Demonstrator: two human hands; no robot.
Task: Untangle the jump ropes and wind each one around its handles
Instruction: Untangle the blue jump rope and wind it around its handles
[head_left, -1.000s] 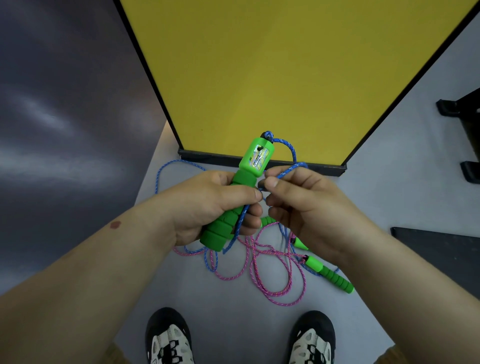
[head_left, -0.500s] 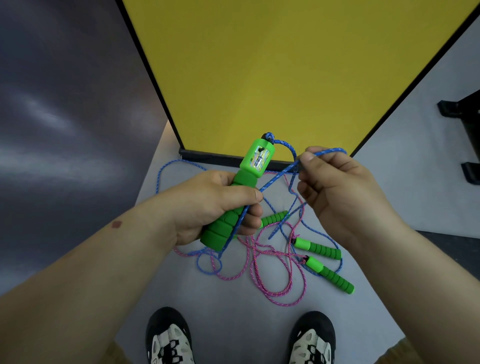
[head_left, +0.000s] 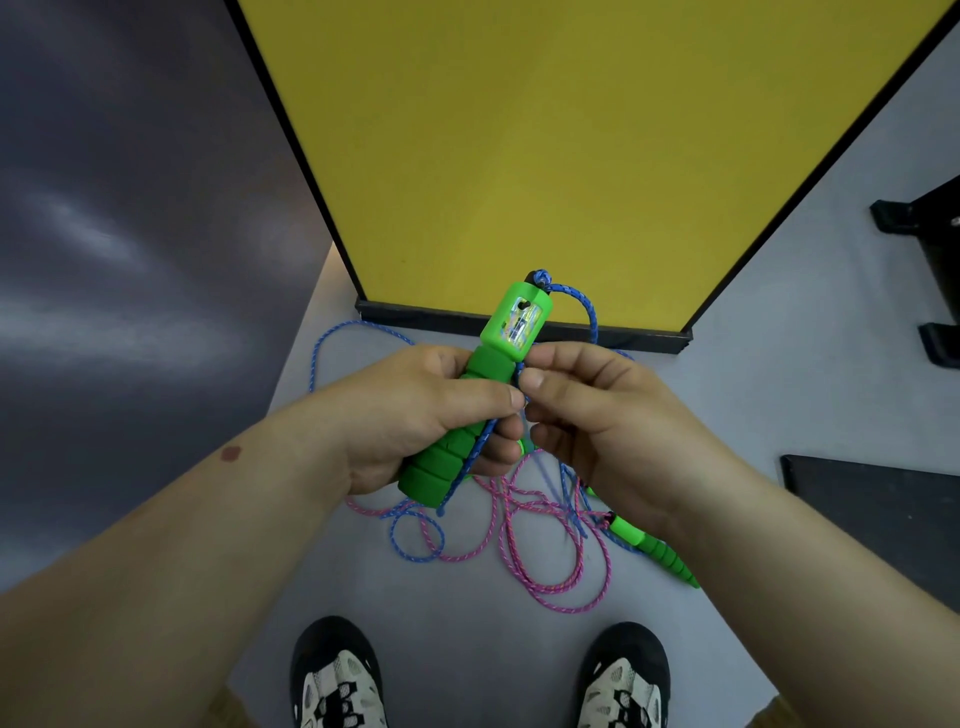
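Grey floor (head_left: 467, 649) stretches under the person's feet, with a tall yellow panel (head_left: 545, 156) in a black frame standing ahead and a dark wall to the left. From the head view, the left hand (head_left: 415, 415) is wrapped round the foam grip of a green jump-rope handle (head_left: 467, 415), holding it tilted with its counter window end pointing up and away. The blue rope (head_left: 589, 312) comes out of the handle's top, loops to the right and drops down behind the right hand. One strand of it runs along the grip under the left thumb and hangs off the lower end. The right hand (head_left: 597, 421) sits just beside the left, thumb and forefinger pinching the blue rope right against the handle, so the two hands touch at the fingertips.

Down on the floor, between the hands and the shoes (head_left: 337, 680), the pink rope (head_left: 545, 571) lies in loose loops, crossed over by more of the blue one. A second green handle (head_left: 654, 551) lies at the right of the tangle, partly hidden by the right wrist. A bit of another green handle shows just below the fingers. A dark mat (head_left: 883, 509) lies at the right.
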